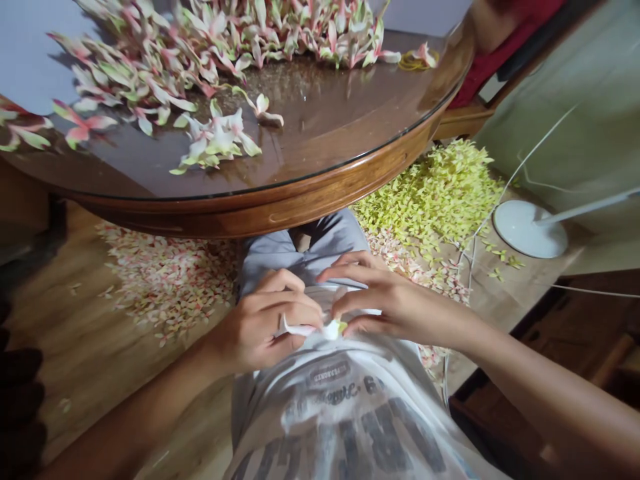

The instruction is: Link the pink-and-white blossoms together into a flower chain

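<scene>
My left hand (263,323) and my right hand (385,300) meet in front of my stomach, below the table edge. Both pinch a small pale artificial leaf piece (320,329), white with a green tip. The left fingers curl around its white end; the right fingertips press on the green end. On the round wooden table (320,193) above lie heaps of pink, white and green artificial leaf sprigs (215,137).
Small pink-white leaf bits (170,277) cover the floor at left under the table. A pile of yellow-green leaf bits (435,193) lies on the floor at right. A white lamp base (530,228) with a cable stands further right. Yellow rubber bands (413,62) lie on the table.
</scene>
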A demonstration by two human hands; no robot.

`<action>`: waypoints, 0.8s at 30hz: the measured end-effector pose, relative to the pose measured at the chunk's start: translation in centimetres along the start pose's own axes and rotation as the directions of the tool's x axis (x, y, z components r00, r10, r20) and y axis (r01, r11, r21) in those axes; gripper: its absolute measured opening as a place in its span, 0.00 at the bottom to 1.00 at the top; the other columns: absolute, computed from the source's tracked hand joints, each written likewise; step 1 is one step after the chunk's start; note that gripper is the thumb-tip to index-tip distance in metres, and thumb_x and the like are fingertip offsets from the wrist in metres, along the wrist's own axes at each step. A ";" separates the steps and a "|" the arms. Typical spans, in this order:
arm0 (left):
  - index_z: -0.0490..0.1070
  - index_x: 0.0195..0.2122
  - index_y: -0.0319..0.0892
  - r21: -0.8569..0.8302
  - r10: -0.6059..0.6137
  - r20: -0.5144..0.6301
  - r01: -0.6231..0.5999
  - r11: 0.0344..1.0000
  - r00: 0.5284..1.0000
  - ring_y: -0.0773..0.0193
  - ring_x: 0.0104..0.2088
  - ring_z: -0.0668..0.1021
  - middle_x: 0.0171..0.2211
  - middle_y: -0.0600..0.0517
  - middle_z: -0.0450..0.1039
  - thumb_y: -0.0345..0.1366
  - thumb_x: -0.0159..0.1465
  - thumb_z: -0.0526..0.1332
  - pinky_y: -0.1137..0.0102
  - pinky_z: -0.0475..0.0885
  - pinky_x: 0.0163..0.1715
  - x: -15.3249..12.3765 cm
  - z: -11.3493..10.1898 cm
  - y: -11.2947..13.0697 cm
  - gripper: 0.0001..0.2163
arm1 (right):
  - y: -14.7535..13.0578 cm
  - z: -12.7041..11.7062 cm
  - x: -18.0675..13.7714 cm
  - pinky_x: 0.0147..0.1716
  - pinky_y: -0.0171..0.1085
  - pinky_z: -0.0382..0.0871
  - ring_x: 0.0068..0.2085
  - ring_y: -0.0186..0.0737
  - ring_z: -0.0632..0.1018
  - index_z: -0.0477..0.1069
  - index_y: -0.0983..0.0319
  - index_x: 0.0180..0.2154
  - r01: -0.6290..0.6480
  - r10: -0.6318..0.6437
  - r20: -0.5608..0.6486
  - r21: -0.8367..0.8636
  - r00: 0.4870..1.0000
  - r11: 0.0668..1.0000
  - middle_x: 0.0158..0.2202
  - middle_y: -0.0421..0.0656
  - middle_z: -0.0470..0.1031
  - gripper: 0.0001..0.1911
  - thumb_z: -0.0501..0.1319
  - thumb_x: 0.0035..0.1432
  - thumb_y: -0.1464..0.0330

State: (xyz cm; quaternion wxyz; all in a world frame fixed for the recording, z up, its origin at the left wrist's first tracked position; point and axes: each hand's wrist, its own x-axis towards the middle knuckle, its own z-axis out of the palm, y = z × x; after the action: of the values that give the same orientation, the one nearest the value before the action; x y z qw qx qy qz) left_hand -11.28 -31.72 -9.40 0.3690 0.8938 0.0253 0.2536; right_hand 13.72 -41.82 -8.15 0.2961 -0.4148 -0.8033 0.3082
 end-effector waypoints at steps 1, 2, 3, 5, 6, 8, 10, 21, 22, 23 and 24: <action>0.74 0.45 0.44 -0.023 -0.001 -0.018 0.000 1.000 1.000 0.62 0.41 0.77 0.39 0.51 0.82 0.24 0.67 0.62 0.64 0.72 0.48 0.0 0.0 -0.1 0.09 | 0.3 0.3 0.3 0.63 0.49 0.61 0.62 0.51 0.68 0.81 0.62 0.44 -0.004 0.003 0.018 0.053 1.000 0.999 0.59 0.52 0.73 0.08 0.67 0.66 0.66; 0.74 0.44 0.44 -0.045 0.006 -0.036 -0.007 0.999 0.999 0.62 0.40 0.78 0.38 0.51 0.82 0.25 0.67 0.63 0.65 0.73 0.47 -0.1 0.1 -0.1 0.08 | 0.5 0.5 0.6 0.62 0.48 0.62 0.59 0.49 0.70 0.80 0.62 0.43 -0.009 0.005 0.033 0.125 0.999 0.992 0.56 0.51 0.75 0.06 0.67 0.66 0.67; 0.73 0.44 0.43 -0.066 0.012 -0.051 -0.015 0.998 0.999 0.62 0.40 0.78 0.37 0.51 0.82 0.25 0.67 0.63 0.65 0.73 0.47 -0.1 0.1 -0.1 0.08 | 0.6 0.9 0.8 0.60 0.46 0.63 0.56 0.47 0.73 0.80 0.63 0.42 -0.014 0.004 0.047 0.213 0.999 0.977 0.53 0.51 0.77 0.05 0.67 0.66 0.68; 0.74 0.44 0.43 -0.090 0.012 -0.085 -0.020 0.996 0.996 0.62 0.38 0.77 0.36 0.50 0.81 0.26 0.67 0.64 0.65 0.74 0.45 0.0 0.1 -0.1 0.07 | 0.7 1.6 0.9 0.56 0.44 0.66 0.51 0.44 0.76 0.79 0.64 0.41 -0.023 0.000 0.056 0.411 0.998 0.912 0.48 0.50 0.79 0.05 0.69 0.64 0.69; 0.74 0.43 0.43 -0.090 0.007 -0.105 -0.016 0.996 0.994 0.62 0.38 0.77 0.36 0.50 0.81 0.26 0.67 0.64 0.66 0.74 0.45 0.0 0.1 0.0 0.07 | 0.6 2.0 0.8 0.55 0.43 0.68 0.50 0.43 0.77 0.79 0.65 0.40 -0.031 0.003 0.056 0.504 0.998 0.863 0.47 0.50 0.79 0.06 0.70 0.63 0.69; 0.74 0.44 0.43 -0.057 0.002 -0.160 -0.011 0.998 0.987 0.63 0.37 0.77 0.35 0.50 0.81 0.24 0.66 0.64 0.67 0.74 0.43 0.3 0.1 0.1 0.08 | 0.4 2.9 0.5 0.54 0.42 0.70 0.49 0.43 0.78 0.79 0.65 0.41 -0.055 0.029 0.052 0.640 0.998 0.767 0.45 0.49 0.78 0.07 0.71 0.62 0.68; 0.75 0.46 0.43 -0.017 0.013 -0.217 -0.017 1.000 0.976 0.63 0.38 0.77 0.36 0.50 0.82 0.23 0.66 0.64 0.68 0.74 0.41 0.6 0.1 0.3 0.11 | 0.3 3.9 0.2 0.54 0.42 0.70 0.50 0.42 0.77 0.80 0.64 0.42 -0.061 0.065 0.021 0.696 0.998 0.716 0.45 0.48 0.77 0.08 0.71 0.61 0.68; 0.80 0.41 0.39 -0.127 -0.270 -0.360 0.240 0.962 0.893 0.66 0.37 0.80 0.35 0.50 0.81 0.27 0.68 0.63 0.72 0.73 0.40 2.7 0.5 1.5 0.05 | 0.2 6.8 1.1 0.50 0.37 0.71 0.45 0.39 0.78 0.85 0.60 0.41 0.031 0.299 -0.321 0.726 0.899 0.687 0.42 0.44 0.77 0.07 0.72 0.61 0.65; 0.80 0.40 0.39 -0.150 -0.289 -0.336 0.252 0.956 0.897 0.66 0.36 0.80 0.35 0.50 0.81 0.29 0.69 0.63 0.72 0.74 0.40 2.9 0.3 1.6 0.05 | 0.2 6.8 1.1 0.47 0.35 0.71 0.43 0.37 0.78 0.85 0.60 0.39 0.034 0.310 -0.332 0.730 0.891 0.683 0.40 0.44 0.78 0.06 0.73 0.60 0.65; 0.80 0.40 0.39 -0.171 -0.304 -0.311 0.262 0.950 0.900 0.66 0.36 0.80 0.34 0.50 0.80 0.30 0.69 0.64 0.72 0.74 0.39 3.1 0.2 1.7 0.05 | 0.3 6.8 1.1 0.43 0.34 0.71 0.40 0.36 0.78 0.85 0.60 0.37 0.031 0.323 -0.336 0.735 0.885 0.678 0.38 0.43 0.78 0.06 0.74 0.59 0.65; 0.80 0.39 0.39 -0.188 -0.317 -0.295 0.271 0.944 0.901 0.66 0.35 0.80 0.33 0.51 0.80 0.30 0.69 0.64 0.72 0.74 0.39 3.3 0.0 1.8 0.05 | 0.3 6.7 1.0 0.40 0.32 0.71 0.38 0.35 0.77 0.85 0.60 0.35 0.024 0.336 -0.334 0.740 0.880 0.672 0.35 0.42 0.78 0.05 0.74 0.58 0.65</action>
State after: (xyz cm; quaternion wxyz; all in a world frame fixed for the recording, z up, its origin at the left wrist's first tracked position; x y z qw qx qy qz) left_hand -8.67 -32.27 -6.82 0.4568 0.7977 0.2018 0.3380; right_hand 8.49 -42.52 -12.45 0.5821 -0.3914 -0.4855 0.5218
